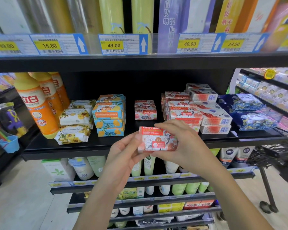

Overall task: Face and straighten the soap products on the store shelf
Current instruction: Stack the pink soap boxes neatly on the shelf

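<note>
Pinching the red soap box (157, 141) at both ends, the left hand (123, 153) and right hand (183, 143) hold it in the air just in front of the shelf (113, 141), with the label upright and facing out. To do this well, keep that facing and set the box down square to the front edge, probably ahead of the small red stack (145, 110). Avoid knocking the taller red stack (181, 110) beside it, where some labels read upside down.
</note>
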The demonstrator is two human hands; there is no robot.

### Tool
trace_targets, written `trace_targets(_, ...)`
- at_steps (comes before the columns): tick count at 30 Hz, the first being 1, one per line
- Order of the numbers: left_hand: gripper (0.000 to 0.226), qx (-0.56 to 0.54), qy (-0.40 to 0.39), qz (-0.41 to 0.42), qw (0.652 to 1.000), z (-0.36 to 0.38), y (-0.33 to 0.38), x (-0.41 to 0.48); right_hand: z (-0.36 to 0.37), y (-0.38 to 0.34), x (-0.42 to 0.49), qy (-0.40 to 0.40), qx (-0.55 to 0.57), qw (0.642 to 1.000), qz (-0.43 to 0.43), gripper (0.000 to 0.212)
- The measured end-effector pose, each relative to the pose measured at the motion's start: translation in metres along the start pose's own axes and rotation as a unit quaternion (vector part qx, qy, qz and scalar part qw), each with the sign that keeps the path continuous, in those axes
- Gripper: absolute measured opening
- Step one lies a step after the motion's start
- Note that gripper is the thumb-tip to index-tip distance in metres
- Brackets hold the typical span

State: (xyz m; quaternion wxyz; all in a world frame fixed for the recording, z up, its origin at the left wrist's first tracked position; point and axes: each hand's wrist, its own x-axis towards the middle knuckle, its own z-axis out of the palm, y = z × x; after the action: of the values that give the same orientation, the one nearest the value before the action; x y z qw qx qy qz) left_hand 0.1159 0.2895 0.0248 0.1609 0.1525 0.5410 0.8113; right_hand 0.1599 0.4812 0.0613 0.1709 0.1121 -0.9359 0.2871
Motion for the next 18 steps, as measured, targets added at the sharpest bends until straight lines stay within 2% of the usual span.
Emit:
trace_targets(3,0.039,0.039,0.019,0.017,0.999,-0.003,-0.001,0.009,-0.020,0.001,0.006,0.013,0.012,1.000,0.015,0.079)
trace_targets(5,0.031,0.171,0.053,0.048,0.983,-0.013,-0.008,0.019,-0.034,0.004,0.014,0.033,0.003,0.999,0.024,0.079)
trace_targets(6,0.032,0.255,0.067,0.067,0.962,-0.020,-0.013,0.025,-0.041,0.007,0.018,0.041,0.002,0.999,0.032,0.079)
trace_targets(8,0.041,0.423,0.068,0.106,0.897,-0.034,-0.023,0.034,-0.054,0.013,0.031,0.050,0.010,0.997,0.054,0.075)
trace_targets(10,0.049,0.529,0.045,0.125,0.838,-0.045,-0.032,0.041,-0.067,0.022,0.045,0.043,0.018,0.996,0.079,0.072)
trace_targets(14,0.058,0.629,0.016,0.140,0.764,-0.059,-0.054,0.053,-0.086,0.048,0.074,0.021,0.029,0.993,0.114,0.072)
trace_targets(18,0.046,0.617,0.044,0.176,0.766,-0.060,-0.061,0.056,-0.094,0.074,0.099,-0.008,0.015,0.992,0.129,0.067)
